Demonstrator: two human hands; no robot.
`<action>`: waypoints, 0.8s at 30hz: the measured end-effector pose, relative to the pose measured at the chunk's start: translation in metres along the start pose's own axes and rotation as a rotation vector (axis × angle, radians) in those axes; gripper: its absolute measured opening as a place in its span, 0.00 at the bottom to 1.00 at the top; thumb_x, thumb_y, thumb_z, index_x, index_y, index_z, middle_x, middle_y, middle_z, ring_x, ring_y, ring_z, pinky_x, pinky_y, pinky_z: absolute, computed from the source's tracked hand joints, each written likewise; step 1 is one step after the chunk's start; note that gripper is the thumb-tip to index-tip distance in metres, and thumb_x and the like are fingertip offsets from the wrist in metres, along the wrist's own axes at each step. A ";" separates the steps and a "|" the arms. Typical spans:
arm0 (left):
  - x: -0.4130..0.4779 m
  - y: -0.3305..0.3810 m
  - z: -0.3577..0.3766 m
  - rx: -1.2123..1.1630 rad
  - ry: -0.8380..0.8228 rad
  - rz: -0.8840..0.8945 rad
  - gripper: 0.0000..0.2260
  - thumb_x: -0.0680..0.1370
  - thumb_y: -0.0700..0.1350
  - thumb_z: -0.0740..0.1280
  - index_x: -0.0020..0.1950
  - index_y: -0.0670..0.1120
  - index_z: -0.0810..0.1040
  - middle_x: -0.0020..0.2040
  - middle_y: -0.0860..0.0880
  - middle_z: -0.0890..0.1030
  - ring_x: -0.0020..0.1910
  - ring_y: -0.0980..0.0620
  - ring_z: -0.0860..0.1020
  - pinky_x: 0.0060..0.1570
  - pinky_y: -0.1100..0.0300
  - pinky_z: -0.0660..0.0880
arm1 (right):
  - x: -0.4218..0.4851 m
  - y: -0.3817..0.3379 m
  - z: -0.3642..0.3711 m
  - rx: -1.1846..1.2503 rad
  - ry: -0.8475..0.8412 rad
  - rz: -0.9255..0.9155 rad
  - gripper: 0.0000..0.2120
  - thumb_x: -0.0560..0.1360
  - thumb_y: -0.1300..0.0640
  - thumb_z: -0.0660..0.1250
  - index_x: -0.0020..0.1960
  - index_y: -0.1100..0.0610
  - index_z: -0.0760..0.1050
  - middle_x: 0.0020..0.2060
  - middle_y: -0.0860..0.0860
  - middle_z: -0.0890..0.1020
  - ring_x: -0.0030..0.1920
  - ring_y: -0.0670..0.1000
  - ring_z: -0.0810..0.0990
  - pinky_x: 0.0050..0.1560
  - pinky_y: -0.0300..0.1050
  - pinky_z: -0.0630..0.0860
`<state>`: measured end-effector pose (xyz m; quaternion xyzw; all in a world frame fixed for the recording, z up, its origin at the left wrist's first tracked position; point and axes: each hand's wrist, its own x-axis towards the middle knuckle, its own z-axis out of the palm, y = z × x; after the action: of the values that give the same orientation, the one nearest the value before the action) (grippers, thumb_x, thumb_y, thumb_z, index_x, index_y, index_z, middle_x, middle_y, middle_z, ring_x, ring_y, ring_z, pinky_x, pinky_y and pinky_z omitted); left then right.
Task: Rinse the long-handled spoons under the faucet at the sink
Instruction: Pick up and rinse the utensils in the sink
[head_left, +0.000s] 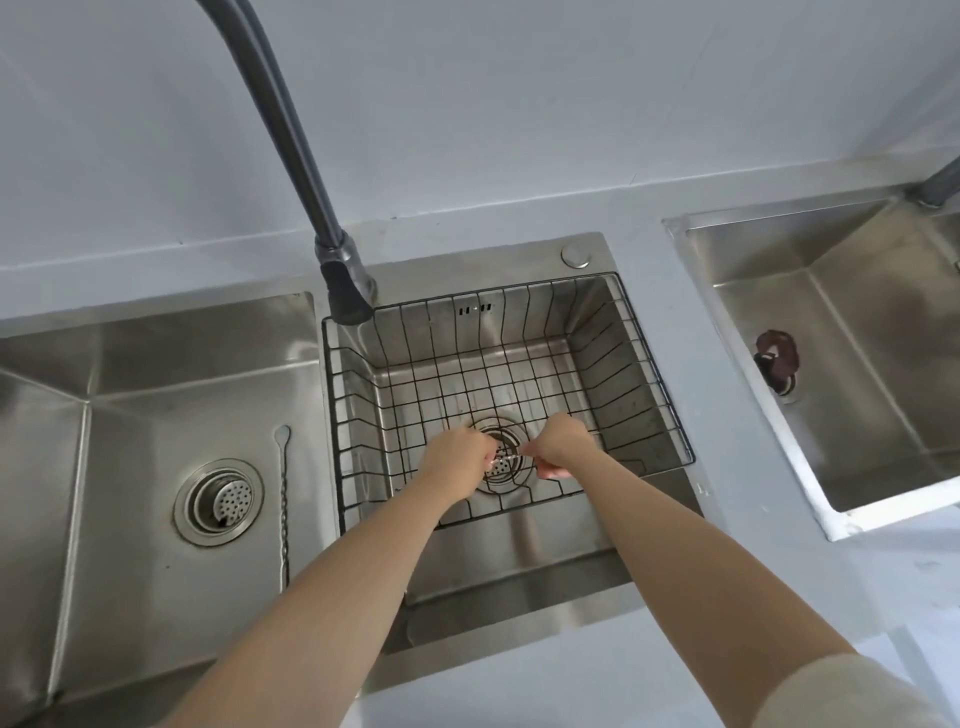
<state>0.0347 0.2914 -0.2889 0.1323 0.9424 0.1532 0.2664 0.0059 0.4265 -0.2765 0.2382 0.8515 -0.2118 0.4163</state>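
Observation:
My left hand (457, 457) and my right hand (558, 447) meet low inside the middle basin, above its drain (501, 439). Both pinch a thin shiny spoon (506, 458), of which only a short stretch shows between the fingers. A second long-handled spoon (283, 493) with a twisted stem lies flat on the floor of the left basin, bowl end away from me. The dark faucet head (347, 293) hangs over the back left corner of the middle basin; I see no water stream.
A black wire basket (644, 395) lines the middle basin (519, 556). The left basin has a strainer drain (221, 501). A separate sink at the right holds a dark brown object (776, 358) by its drain. Grey counter (727, 395) divides the sinks.

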 end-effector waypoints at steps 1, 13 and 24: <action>0.000 0.000 0.001 -0.007 -0.006 -0.001 0.07 0.77 0.39 0.61 0.43 0.46 0.77 0.46 0.47 0.81 0.52 0.46 0.79 0.50 0.53 0.77 | 0.001 -0.001 0.001 -0.015 0.003 0.000 0.19 0.74 0.51 0.67 0.30 0.59 0.65 0.08 0.48 0.66 0.21 0.49 0.70 0.30 0.40 0.70; -0.006 -0.005 -0.007 -0.027 -0.006 -0.025 0.10 0.78 0.45 0.62 0.53 0.41 0.78 0.53 0.44 0.80 0.52 0.45 0.78 0.50 0.52 0.76 | -0.003 -0.003 0.004 -0.082 0.096 -0.038 0.19 0.76 0.51 0.63 0.31 0.60 0.65 0.26 0.53 0.73 0.26 0.50 0.72 0.32 0.41 0.71; -0.065 -0.040 -0.075 -0.295 0.493 -0.065 0.14 0.79 0.46 0.60 0.63 0.43 0.73 0.61 0.45 0.77 0.59 0.49 0.75 0.55 0.60 0.71 | -0.068 -0.059 -0.012 -0.038 0.255 -0.325 0.13 0.76 0.51 0.60 0.44 0.61 0.73 0.37 0.54 0.76 0.41 0.56 0.75 0.40 0.44 0.72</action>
<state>0.0403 0.2170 -0.2123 0.0204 0.9499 0.3076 0.0507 0.0007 0.3703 -0.2052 0.1148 0.9283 -0.2281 0.2702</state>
